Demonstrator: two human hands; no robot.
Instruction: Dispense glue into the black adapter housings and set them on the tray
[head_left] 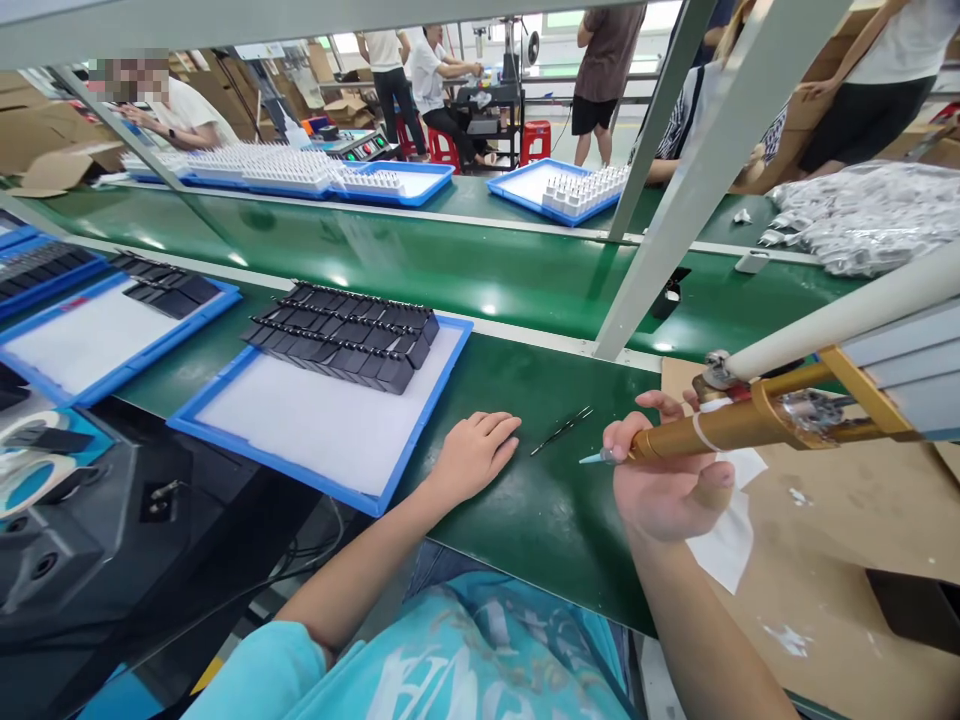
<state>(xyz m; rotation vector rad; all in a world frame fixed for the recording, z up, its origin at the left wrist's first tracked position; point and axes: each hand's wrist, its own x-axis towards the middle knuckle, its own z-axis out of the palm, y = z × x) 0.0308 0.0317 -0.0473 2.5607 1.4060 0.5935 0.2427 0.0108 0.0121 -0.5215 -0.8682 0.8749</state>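
My left hand [474, 455] lies flat on the green table top, fingers together and stretched out, holding nothing, just right of a blue tray [420, 425] lined with white foam. Rows of black parts [345, 335] fill the tray's far end. My right hand [667, 480] is palm up with fingers curled around the barrel of a gold-coloured tool [720, 428] whose pointed tip faces left. A white paper slip [731, 530] lies under that hand. Black tweezers [561, 430] lie on the table between my hands.
A second blue tray [45, 385] with black parts is at left, a black machine [67, 520] below it. A cardboard sheet [840, 540] covers the table at right. Behind a grey frame post [697, 190] runs a green conveyor [450, 260] with trays of white parts [585, 190]; several people work beyond.
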